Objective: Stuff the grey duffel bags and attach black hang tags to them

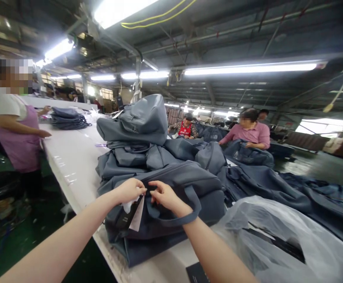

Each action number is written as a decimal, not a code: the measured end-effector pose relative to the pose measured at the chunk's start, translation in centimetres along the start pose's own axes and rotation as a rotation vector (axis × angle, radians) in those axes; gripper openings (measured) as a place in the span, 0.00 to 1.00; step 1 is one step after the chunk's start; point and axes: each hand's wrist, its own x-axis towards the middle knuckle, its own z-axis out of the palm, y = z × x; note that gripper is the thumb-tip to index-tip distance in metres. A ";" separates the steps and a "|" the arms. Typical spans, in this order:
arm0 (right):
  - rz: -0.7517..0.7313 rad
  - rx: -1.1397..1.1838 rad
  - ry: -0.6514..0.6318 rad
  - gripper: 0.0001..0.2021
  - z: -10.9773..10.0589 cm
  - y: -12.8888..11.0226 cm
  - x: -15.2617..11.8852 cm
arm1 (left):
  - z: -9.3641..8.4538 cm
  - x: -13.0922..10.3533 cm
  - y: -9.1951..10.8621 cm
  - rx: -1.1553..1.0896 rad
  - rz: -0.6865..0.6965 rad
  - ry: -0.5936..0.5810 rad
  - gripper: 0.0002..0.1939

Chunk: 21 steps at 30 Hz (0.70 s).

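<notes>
A dark blue-grey bag (195, 182) lies in front of me on the white table, with a strap handle (193, 200) looped over my right wrist. My left hand (131, 190) is closed in a pinch at the upper end of a black hang tag (125, 218); a pale card hangs beside it. Some crumpled white material shows just under those fingers. Close by on the right, my right hand (165, 195) has its index finger stretched toward the left fingertips and the others bent, with nothing visible held. Any thin string between the hands is too small to make out.
More bags (136, 122) are piled behind. A clear plastic bag (277, 236) containing black tags lies at right, and a black card (197, 272) near the front edge. Folded bags (69, 118) stand far left by a person in an apron (19, 133). Other people work across the table (68, 165).
</notes>
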 end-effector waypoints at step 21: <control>-0.354 -1.193 -0.265 0.09 -3.7 -3.3 0.4 | 2.4 1.1 1.3 0.331 0.061 -0.029 0.18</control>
